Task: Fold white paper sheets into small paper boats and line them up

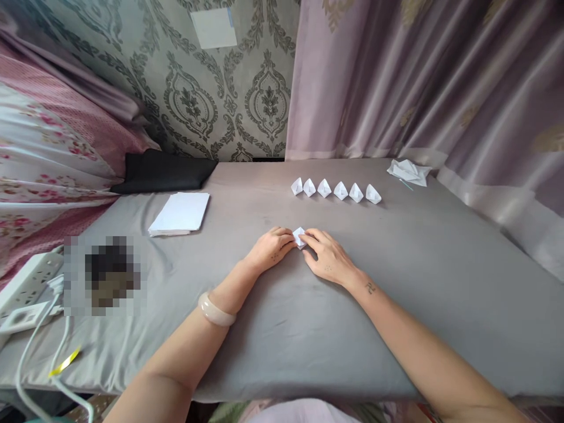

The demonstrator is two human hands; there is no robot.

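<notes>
A small white folded paper (299, 236), diamond-shaped from above, lies on the grey cloth between my two hands. My left hand (277, 245) grips its left corner, with the fingers pressed together. From the right, my right hand (326, 254) has its fingertips on the paper and its thumb near the lower edge. Fingers partly cover both sides of the piece. Beyond my hands stands a row of several folded paper boats (341, 190), white and apart from one another.
A stack of white paper (180, 212) lies to the left, before a black folded cloth (167, 170). Crumpled white wrapping (409, 171) sits at the back right. On the left are a power strip (30, 282), cables, a yellow strip (65, 362) and a pixelated patch.
</notes>
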